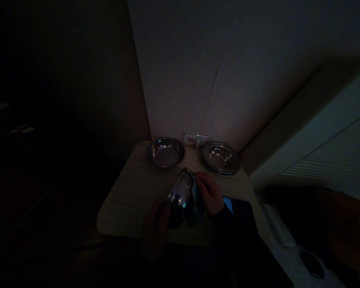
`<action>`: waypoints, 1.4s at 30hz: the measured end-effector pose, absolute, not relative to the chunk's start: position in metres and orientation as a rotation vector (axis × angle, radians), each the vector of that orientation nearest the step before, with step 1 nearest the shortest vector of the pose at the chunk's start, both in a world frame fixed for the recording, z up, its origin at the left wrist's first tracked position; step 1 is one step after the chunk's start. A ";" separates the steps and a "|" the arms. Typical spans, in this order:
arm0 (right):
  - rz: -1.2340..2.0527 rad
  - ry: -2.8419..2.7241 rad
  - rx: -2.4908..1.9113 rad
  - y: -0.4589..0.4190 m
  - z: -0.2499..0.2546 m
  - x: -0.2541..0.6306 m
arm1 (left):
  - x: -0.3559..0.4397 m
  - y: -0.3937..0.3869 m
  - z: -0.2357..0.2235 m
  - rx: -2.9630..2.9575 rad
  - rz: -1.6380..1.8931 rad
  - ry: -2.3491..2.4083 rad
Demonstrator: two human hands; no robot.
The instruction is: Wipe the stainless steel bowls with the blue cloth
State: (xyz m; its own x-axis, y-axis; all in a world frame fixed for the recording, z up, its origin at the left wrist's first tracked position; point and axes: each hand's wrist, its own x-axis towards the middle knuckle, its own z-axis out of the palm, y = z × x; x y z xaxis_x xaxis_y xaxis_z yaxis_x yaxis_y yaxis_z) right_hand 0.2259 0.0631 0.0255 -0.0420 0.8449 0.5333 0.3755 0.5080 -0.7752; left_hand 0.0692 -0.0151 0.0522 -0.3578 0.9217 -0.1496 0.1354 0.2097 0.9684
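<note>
The scene is very dark. A shiny steel bowl (181, 196) is held tilted above a small light wooden table (129, 196). My left hand (156, 228) grips it from below at the near edge, fingers closed. My right hand (209, 193) is closed on a pale cloth (195, 200) pressed against the bowl's right side. Both hands are over the table's near half.
Two steel bowls stand at the table's far edge: one at the left (165, 152), a stack at the right (221, 157). A wall socket (194, 139) sits between them. A lit phone screen (228, 204) lies by my right wrist. White bedding (288, 248) is at the right.
</note>
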 end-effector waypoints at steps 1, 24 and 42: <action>0.543 -1.615 -1.070 0.062 0.024 0.226 | 0.069 -0.015 0.049 0.989 1.246 1.697; 0.509 -1.624 -1.063 0.044 0.029 0.223 | 0.066 -0.010 0.055 1.066 1.212 1.721; 0.192 -1.894 -0.956 0.037 0.039 0.214 | 0.074 -0.004 0.049 1.070 1.301 1.735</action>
